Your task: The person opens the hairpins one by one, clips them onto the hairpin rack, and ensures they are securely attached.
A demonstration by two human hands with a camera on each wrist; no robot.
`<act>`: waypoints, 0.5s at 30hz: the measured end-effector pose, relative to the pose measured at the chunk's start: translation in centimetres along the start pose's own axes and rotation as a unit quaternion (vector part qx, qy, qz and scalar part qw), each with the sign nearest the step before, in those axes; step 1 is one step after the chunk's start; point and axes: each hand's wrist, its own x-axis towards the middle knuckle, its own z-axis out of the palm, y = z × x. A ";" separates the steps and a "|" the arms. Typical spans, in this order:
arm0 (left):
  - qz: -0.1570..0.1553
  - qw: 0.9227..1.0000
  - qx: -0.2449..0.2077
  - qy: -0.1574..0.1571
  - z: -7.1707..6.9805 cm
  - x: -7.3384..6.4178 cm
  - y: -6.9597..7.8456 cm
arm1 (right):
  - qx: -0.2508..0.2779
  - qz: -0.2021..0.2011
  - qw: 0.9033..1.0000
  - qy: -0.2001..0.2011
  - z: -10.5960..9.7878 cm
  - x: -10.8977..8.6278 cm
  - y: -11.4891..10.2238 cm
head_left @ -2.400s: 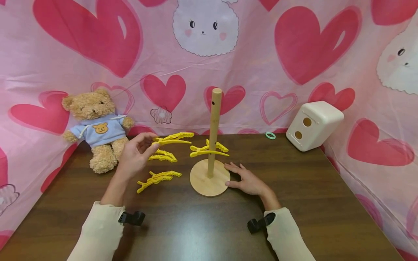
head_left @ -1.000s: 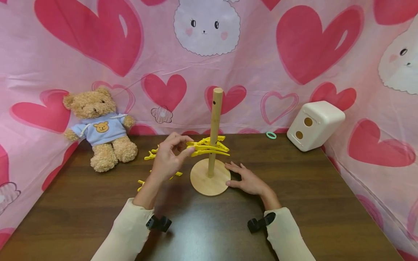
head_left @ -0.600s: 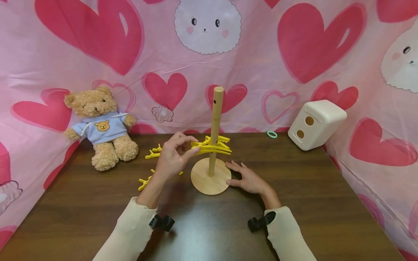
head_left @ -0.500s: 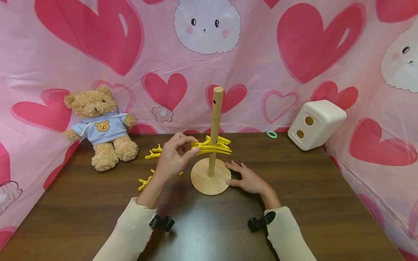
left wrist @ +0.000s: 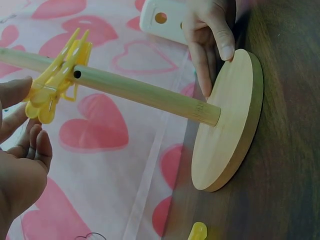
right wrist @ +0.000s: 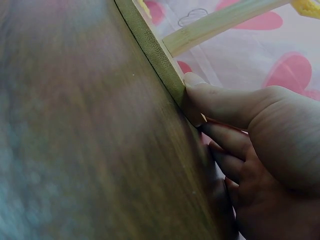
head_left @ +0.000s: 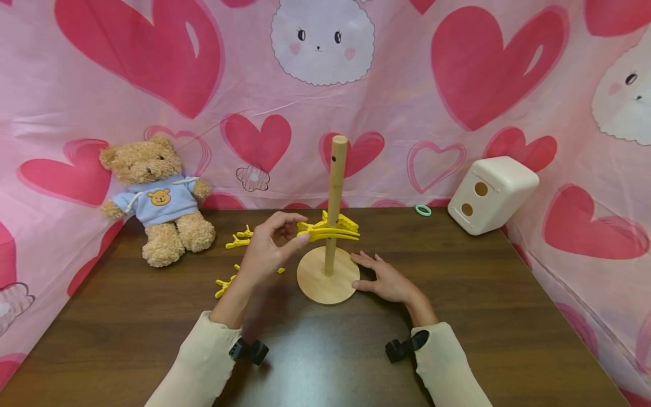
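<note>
Two yellow alligator hair clips sit side by side across the wooden post, their jaws around it. The post stands upright on a round wooden base. My left hand is at the clips' handle ends, thumb and index finger slightly parted on either side of the nearer clip's handles; the thumb tip overlaps them. My right hand rests at the base's right edge, thumb on its top and fingers stretched along the far rim. In the right wrist view the thumb lies on the base edge.
More yellow hair clips lie on the dark wooden table at left, partly hidden behind my left hand. A teddy bear sits back left. A white box with holes and a mint-green ring are back right.
My left hand carried a clip rightward from the table to the post. The clip now bites the post beside the first one, and the fingers have loosened. My right hand stayed on the base.
</note>
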 end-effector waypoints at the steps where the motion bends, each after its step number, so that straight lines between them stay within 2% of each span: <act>1: -0.001 1.000 0.000 0.000 0.0 0.0 0.0 | 0.000 0.001 1.000 0.000 0.0 0.0 0.0; 8: -0.016 1.000 0.006 -0.015 -0.5 -0.2 0.0 | -0.002 0.006 1.000 -0.002 0.1 0.0 0.1; 15: -0.019 0.999 0.030 -0.015 -2.2 -0.4 -0.2 | -0.002 -0.001 1.000 0.001 0.0 0.0 0.0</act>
